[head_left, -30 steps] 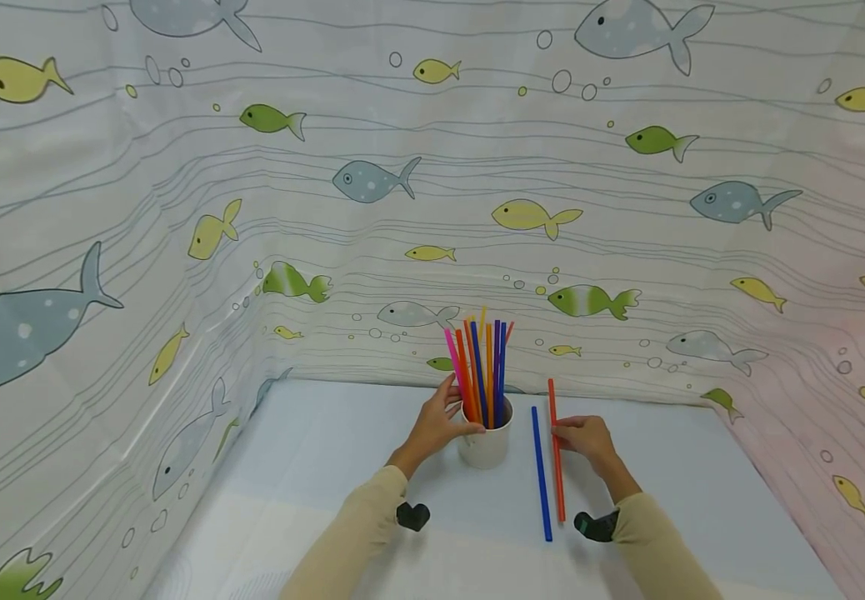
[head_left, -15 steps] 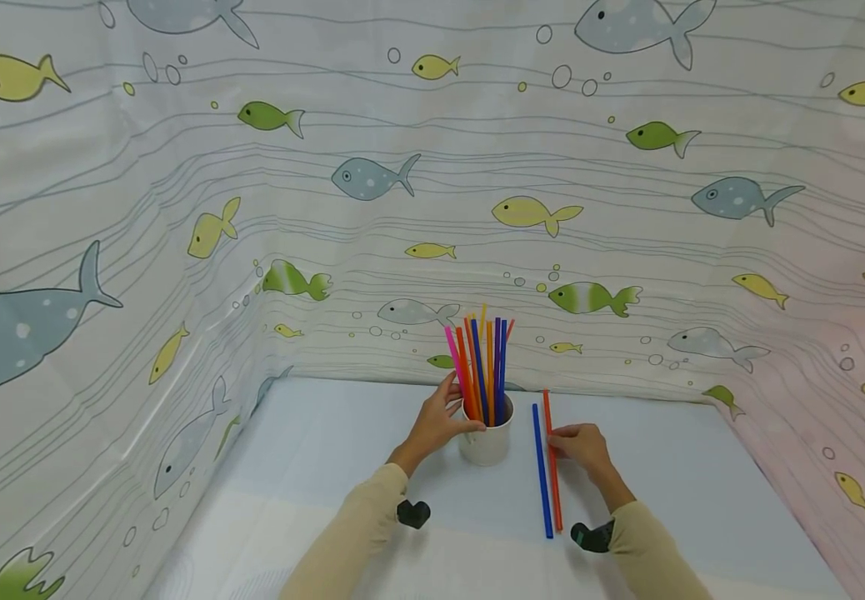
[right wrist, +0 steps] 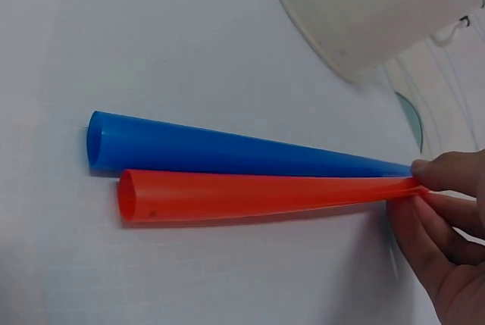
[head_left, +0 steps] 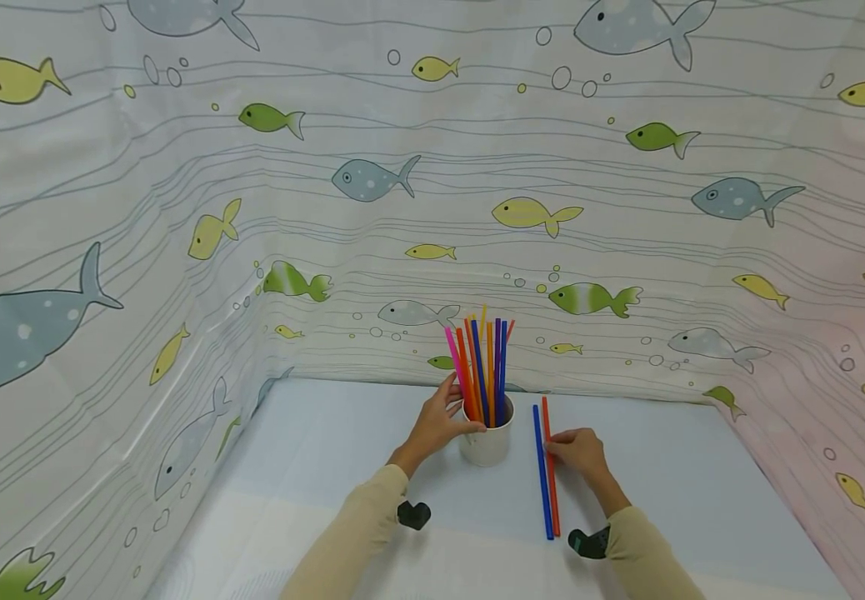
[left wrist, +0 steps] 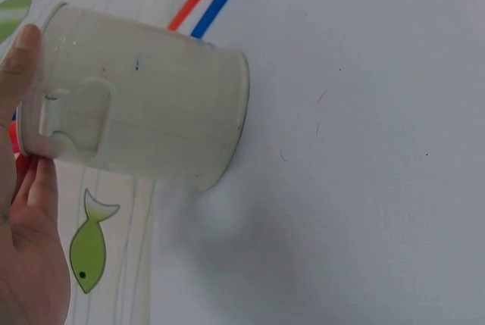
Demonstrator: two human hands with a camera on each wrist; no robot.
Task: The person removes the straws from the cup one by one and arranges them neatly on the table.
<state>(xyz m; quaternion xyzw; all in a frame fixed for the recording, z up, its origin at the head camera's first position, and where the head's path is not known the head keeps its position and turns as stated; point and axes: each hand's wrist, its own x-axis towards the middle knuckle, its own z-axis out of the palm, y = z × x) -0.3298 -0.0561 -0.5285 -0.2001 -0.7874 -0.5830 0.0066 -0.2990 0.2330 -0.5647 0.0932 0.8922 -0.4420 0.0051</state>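
Observation:
A pale cup (head_left: pixel 486 450) stands on the table, filled with several coloured straws (head_left: pixel 479 375). My left hand (head_left: pixel 432 423) grips the cup near its rim, thumb on the near side and fingers round the far left. Right of the cup, a blue straw (head_left: pixel 542 475) and a red straw (head_left: pixel 554 500) lie side by side, pointing away from me. Between thumb and fingertips my right hand (head_left: pixel 582 452) pinches the red straw (right wrist: pixel 227 196) towards its far end. In the right wrist view the red straw touches or nearly touches the blue straw (right wrist: pixel 204 147), and both hollow near ends show.
Cloth printed with fish (head_left: pixel 530 213) rises behind the white table (head_left: pixel 312 467) and along both sides. A dark heart-shaped piece (head_left: pixel 413 515) shows by the left sleeve, and another dark piece (head_left: pixel 588 543) by the right sleeve.
The right hand has brought the red straw leftward and slightly towards me, closing the gap to the blue straw. The left hand and cup have stayed put.

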